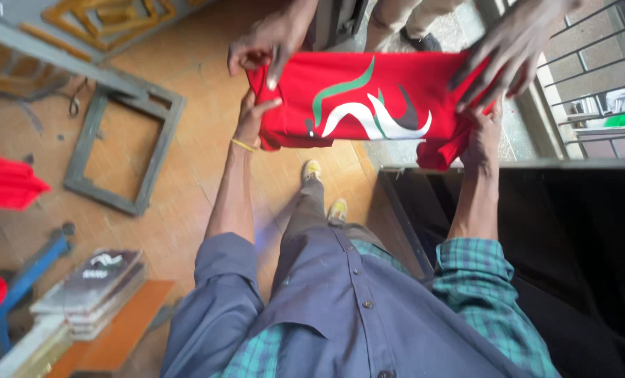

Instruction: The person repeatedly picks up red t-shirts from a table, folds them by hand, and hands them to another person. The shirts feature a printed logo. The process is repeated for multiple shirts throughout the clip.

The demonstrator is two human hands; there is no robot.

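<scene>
Blue overshirt [340, 308] over green plaid, nearest camera. Left hand [253, 119] fingers clenched on left edge of red printed T-shirt [354, 105], thumb on top. Right hand [484, 136] grips right edge from below, cloth bunched there. Shirt held in air above tiled floor [186, 203], folded into flat band, white-green print up. Second person's hands: one [267, 42] pinches top left corner, other [512, 49] spread flat on right end. Fold looks mostly done; right end not yet tidy, shirt not set down. Metal frame [123, 150] lies on floor, left.
</scene>
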